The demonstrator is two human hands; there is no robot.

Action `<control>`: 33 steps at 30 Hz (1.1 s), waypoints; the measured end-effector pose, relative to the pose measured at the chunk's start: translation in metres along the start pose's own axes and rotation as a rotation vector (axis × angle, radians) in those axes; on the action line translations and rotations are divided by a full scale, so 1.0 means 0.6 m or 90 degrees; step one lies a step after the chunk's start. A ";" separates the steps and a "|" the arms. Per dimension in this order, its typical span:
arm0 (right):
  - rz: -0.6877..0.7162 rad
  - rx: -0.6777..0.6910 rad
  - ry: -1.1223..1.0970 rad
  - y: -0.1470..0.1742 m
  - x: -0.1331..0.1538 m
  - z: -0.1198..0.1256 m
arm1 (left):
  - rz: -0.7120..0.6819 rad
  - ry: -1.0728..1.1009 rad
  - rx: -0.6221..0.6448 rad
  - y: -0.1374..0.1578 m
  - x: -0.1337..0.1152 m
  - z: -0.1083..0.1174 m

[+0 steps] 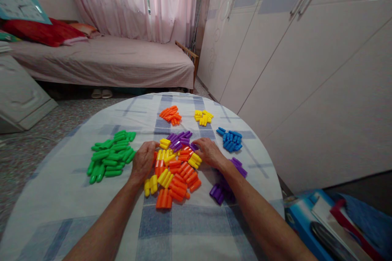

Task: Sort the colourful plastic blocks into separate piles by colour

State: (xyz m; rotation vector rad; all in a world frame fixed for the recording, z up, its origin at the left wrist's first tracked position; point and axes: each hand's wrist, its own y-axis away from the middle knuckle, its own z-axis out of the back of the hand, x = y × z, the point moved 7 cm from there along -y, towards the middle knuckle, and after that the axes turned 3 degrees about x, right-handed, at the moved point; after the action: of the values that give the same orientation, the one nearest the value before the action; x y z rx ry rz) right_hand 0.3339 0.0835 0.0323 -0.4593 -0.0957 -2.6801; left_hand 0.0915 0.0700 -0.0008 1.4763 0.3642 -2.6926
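A mixed heap of small ribbed plastic pieces lies mid-table, with orange pieces, yellow pieces and purple pieces together. At its left edge rests my left hand, fingers stretched along the heap near a yellow piece; it holds nothing that I can see. My right hand is on the heap's right side, its bent fingers closed at a purple piece. Just below those fingers is another yellow piece. The fingertips of both hands are partly hidden.
Single-colour piles surround the heap: green, orange, yellow, blue and purple, the last partly under my right forearm. The round table has a checked cloth. A white wardrobe stands close on the right.
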 end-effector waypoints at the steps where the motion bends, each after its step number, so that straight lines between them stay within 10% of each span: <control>1: -0.002 0.007 0.001 -0.005 0.000 -0.006 | -0.002 -0.004 -0.001 0.001 -0.001 0.001; 20: -0.059 0.036 0.080 -0.023 -0.001 0.003 | -0.017 0.016 0.018 -0.001 -0.005 -0.001; 27: -0.120 -0.024 0.069 0.082 -0.046 0.083 | 0.006 0.012 0.015 0.001 -0.011 0.001; 33: -0.059 0.090 0.059 0.142 -0.041 0.051 | -0.007 0.009 0.006 0.001 -0.011 0.002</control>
State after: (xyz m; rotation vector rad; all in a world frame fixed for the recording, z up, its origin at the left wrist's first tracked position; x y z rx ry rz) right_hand 0.3996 0.0198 0.0524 -0.2921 -0.2830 -2.7573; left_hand 0.0941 0.0688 0.0049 1.5007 0.3623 -2.6970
